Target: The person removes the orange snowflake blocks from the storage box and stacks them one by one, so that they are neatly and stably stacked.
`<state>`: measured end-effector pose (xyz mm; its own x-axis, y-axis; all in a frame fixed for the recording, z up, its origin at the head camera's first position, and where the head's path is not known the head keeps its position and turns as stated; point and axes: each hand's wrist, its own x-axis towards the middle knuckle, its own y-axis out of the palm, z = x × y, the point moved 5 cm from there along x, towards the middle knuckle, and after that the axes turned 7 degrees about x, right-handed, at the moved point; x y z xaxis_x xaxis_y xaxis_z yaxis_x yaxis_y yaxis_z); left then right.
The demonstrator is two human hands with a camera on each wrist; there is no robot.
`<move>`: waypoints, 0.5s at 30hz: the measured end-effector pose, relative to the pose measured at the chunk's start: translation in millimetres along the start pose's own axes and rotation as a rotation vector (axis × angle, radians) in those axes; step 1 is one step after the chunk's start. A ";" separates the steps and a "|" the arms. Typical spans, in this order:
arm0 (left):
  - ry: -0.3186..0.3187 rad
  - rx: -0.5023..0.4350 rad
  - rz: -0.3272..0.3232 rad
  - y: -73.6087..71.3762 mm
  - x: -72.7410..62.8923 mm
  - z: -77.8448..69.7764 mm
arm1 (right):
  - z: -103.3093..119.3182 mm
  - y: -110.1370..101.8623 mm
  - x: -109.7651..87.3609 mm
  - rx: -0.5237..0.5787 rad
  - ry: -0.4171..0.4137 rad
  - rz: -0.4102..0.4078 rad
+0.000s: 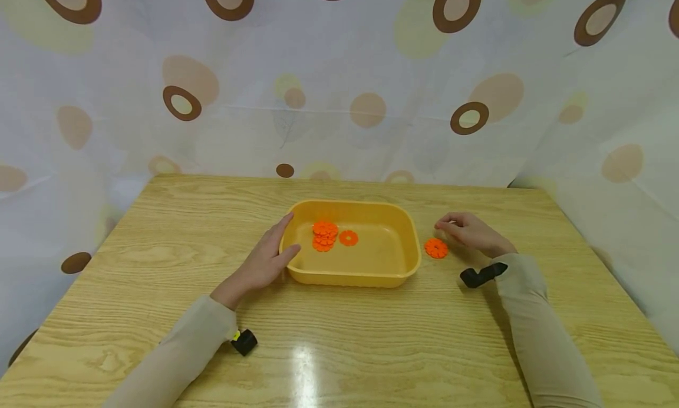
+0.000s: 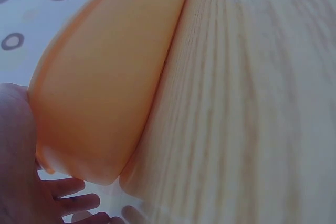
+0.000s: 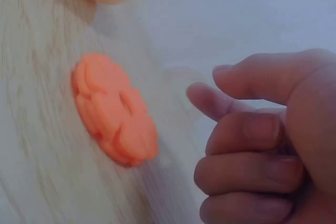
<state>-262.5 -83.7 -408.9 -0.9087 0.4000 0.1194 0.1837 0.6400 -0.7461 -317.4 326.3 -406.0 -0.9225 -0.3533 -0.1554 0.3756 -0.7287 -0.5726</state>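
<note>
A yellow plastic tub (image 1: 350, 278) stands on the table. Its left end is held by my left hand (image 1: 261, 260), the thumb over the rim and the fingers along the outside; the left wrist view shows these fingers (image 2: 79, 203) past the tub's end wall. Inside the tub lie several orange notched plastic discs (image 1: 325, 231), some overlapping, plus a single disc (image 1: 348, 238). Right of the tub, more orange discs (image 3: 115, 108) lie stacked on the table. My right hand (image 1: 469, 231) is just beyond them, thumb and index finger slightly apart with nothing between, other fingers curled.
The wooden table (image 1: 339, 349) carries the tub near its middle. A white patterned cloth (image 1: 329, 89) hangs behind the table and at both sides. Each wrist has a small black camera, seen at the left cuff (image 1: 244, 342) and right cuff (image 1: 483, 275).
</note>
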 end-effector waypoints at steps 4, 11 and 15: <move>0.003 -0.003 -0.009 -1.4 0.1 -0.5 | 6.5 4.2 5.2 0.029 -0.010 -0.013; -0.005 -0.027 -0.009 -0.3 -1.6 -1.0 | 22.7 9.0 13.6 0.055 -0.049 -0.033; -0.002 -0.018 -0.012 -0.5 -0.6 -1.6 | 37.2 10.6 12.0 0.091 -0.106 -0.032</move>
<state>-261.5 -83.2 -407.5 -0.9114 0.3914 0.1271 0.1799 0.6566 -0.7325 -321.1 292.5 -384.0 -0.9211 -0.3861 -0.0495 0.3575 -0.7889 -0.4999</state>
